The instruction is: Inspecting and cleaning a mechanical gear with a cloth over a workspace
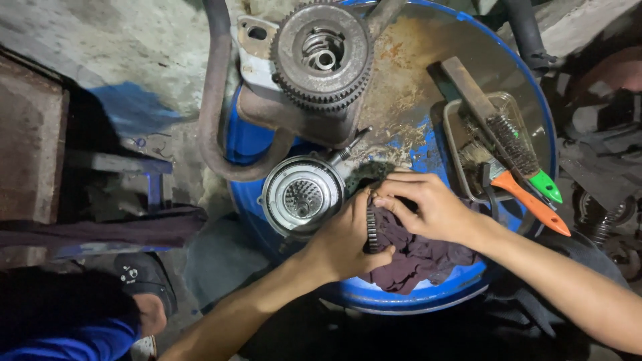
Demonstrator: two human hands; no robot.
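Two hands meet on one toothed gear ring (372,228): left hand (344,242) fingers clasp it, right hand (428,206) fingers press a dark maroon rag (418,257) into it, near the blue drum (401,299) top's front edge. Two brushes (518,164) crowd one tray (455,144) rightward; one round housing (302,196) sits just left.

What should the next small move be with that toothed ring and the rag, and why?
Probably turn the toothed ring a little in the left hand and wipe the next section. The right hand presses the dark rag against it, and only part of the teeth shows.
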